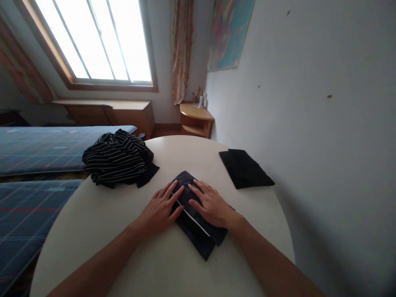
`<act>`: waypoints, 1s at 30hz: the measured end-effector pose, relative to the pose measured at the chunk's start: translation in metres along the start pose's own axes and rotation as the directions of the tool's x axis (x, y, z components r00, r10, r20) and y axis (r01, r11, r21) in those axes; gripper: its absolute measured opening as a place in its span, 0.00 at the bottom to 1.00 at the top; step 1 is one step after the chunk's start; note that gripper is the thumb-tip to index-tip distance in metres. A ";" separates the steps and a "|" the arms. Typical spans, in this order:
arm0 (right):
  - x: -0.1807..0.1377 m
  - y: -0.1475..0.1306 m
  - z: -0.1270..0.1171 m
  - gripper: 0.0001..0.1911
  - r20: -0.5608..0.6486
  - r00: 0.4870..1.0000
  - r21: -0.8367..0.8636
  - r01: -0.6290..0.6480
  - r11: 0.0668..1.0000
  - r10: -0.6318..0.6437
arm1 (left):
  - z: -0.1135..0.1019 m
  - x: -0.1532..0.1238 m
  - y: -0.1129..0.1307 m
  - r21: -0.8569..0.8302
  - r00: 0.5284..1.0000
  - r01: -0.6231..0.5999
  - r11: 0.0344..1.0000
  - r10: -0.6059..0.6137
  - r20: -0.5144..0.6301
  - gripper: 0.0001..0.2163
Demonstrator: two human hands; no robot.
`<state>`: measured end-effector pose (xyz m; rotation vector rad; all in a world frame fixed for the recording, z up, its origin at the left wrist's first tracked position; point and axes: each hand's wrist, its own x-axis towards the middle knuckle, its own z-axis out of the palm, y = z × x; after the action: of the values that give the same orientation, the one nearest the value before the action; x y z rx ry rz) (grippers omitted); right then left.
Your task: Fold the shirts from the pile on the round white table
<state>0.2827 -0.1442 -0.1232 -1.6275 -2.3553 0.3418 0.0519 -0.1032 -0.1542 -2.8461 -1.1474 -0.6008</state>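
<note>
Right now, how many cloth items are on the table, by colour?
Navy folded garment with white piping, under the left hand and right hand: 1
Black folded cloth: 1
Black-and-white striped heap: 1
Total: 3

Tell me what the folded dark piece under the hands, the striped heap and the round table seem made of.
Folded dark piece: soft matte fabric with a thin white trim line, lying in flat layers. Striped heap: thin limp cloth, crumpled into folds. Round table: hard smooth off-white top, faint sheen; perhaps laminate or painted wood.
</note>
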 end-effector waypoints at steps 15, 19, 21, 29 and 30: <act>0.008 0.015 0.011 0.31 -0.062 0.981 -0.044 -0.187 0.981 0.185 | -0.011 -0.004 0.057 -0.084 0.958 -0.285 0.955 0.285 -0.003 0.29; 0.009 0.019 0.012 0.30 -0.080 0.983 -0.019 -0.166 0.986 0.164 | -0.027 0.000 0.066 -0.180 0.871 -0.490 0.853 0.484 -0.082 0.11; 0.009 0.021 0.013 0.30 -0.089 0.983 -0.007 -0.163 0.987 0.162 | -0.030 0.002 0.069 -0.160 0.849 -0.529 0.834 0.519 -0.103 0.07; 0.009 0.021 0.013 0.31 -0.085 0.983 0.011 -0.161 0.987 0.161 | -0.023 0.001 0.068 -0.029 0.829 -0.550 0.834 0.542 -0.139 0.07; 0.009 0.021 0.012 0.31 -0.086 0.983 0.014 -0.160 0.987 0.161 | -0.023 0.001 0.068 -0.020 0.822 -0.557 0.831 0.547 -0.155 0.07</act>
<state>0.2938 -0.1294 -0.1411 -1.7962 -2.1638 0.3040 0.0896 -0.1557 -0.1241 -2.9098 -0.2424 -0.7820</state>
